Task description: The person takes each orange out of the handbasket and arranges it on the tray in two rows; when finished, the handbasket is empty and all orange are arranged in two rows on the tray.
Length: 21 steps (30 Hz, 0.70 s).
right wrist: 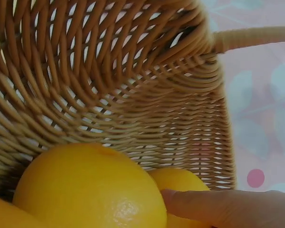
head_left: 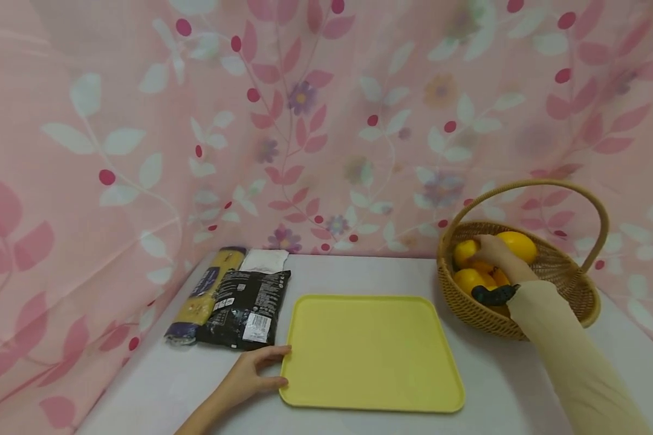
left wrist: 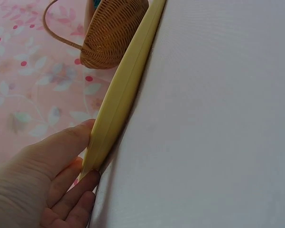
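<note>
My left hand (head_left: 250,371) holds the left edge of a flat yellow tray (head_left: 370,353), thumb and fingers on its rim. In the left wrist view, the thumb presses the tray's rim (left wrist: 121,95) and the other fingers curl beside it. My right hand (head_left: 495,254) reaches into a wicker basket (head_left: 566,278) and grips a small yellow fruit (head_left: 466,251) at its left side. A fingertip touches a yellow fruit (right wrist: 178,183) in the right wrist view, behind a bigger yellow-orange one (right wrist: 92,187); most of this hand is hidden there.
Left of the tray lie a black plastic packet (head_left: 245,308), a long yellow and purple packet (head_left: 209,290) and a white packet (head_left: 265,261). Several other yellow fruits (head_left: 468,280) lie in the basket, under its tall arched handle (head_left: 528,183). A pink floral curtain (head_left: 326,121) hangs behind the white table.
</note>
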Each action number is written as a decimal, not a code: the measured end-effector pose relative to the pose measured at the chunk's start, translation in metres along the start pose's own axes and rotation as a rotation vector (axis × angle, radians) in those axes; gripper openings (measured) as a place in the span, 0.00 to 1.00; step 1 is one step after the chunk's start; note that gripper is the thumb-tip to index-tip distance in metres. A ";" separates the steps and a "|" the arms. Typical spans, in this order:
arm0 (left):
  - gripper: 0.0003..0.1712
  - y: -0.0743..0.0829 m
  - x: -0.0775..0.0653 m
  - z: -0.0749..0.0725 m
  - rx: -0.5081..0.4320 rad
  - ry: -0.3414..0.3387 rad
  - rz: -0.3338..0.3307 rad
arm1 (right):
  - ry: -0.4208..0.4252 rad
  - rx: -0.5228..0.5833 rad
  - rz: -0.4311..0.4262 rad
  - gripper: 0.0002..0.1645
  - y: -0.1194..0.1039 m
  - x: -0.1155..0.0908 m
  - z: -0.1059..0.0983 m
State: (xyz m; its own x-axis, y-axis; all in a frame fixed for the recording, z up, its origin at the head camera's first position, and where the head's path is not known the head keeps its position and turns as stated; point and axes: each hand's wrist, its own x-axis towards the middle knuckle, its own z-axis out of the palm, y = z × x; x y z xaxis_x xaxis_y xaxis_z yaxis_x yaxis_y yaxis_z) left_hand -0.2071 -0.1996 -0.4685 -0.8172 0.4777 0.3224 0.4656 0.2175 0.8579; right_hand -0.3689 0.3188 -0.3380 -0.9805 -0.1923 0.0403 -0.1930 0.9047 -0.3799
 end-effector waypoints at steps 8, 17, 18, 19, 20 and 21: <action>0.31 0.004 -0.003 -0.001 -0.005 0.000 -0.006 | 0.050 -0.333 -0.134 0.35 0.003 0.013 0.010; 0.31 0.001 0.001 -0.003 -0.002 0.000 -0.016 | 0.053 0.008 -0.065 0.41 -0.003 0.010 0.006; 0.31 0.002 0.001 -0.003 -0.002 -0.002 -0.019 | 0.061 0.046 -0.055 0.41 -0.004 0.009 0.006; 0.31 0.003 0.001 -0.004 0.000 -0.002 -0.018 | 0.078 0.073 -0.050 0.41 -0.006 0.009 0.006; 0.31 0.003 0.001 -0.004 -0.001 0.002 -0.017 | 0.096 0.098 -0.046 0.41 -0.008 0.009 0.005; 0.31 0.005 0.001 -0.005 -0.002 0.007 -0.016 | 0.114 0.125 -0.039 0.41 -0.010 0.008 0.005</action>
State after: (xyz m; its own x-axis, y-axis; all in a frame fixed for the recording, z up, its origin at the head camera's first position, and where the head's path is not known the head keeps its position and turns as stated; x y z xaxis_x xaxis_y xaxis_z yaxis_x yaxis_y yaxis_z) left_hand -0.2073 -0.2021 -0.4625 -0.8268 0.4685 0.3114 0.4518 0.2232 0.8638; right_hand -0.3751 0.3066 -0.3382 -0.9716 -0.1754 0.1587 -0.2316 0.8417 -0.4878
